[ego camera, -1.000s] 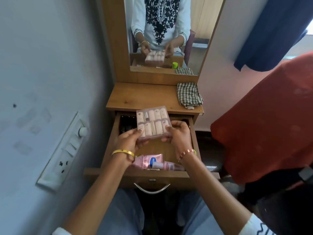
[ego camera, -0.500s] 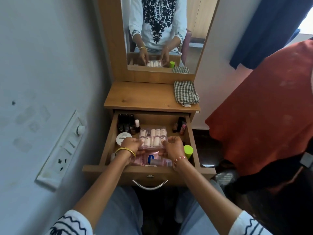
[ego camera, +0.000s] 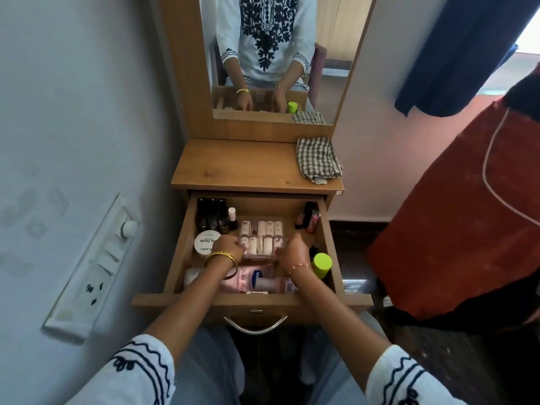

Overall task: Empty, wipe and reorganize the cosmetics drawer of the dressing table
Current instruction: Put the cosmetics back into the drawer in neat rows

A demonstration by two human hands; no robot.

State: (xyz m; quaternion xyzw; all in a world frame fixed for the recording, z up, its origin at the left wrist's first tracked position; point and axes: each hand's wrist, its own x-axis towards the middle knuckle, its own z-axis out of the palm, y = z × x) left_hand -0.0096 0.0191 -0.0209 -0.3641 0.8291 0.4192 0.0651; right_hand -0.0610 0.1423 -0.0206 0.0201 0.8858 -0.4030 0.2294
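Both hands' curled fingers grip the clear case (ego camera: 261, 236) (dark bottles (ego camera: 211, 214) behind).

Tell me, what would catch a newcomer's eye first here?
Two hands, the left hand and the right hand, grip a clear case of small pale bottles in the middle of the open wooden drawer. A lime-green cap glows at its right side, and a checked cloth lies on the tabletop above.

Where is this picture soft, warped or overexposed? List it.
Head view: wide-angle warp bends the wall switchboard and the drawer edges; the window top right is blown out; both hands, left and right, look slightly soft; the drawer's back corners sit in shadow.
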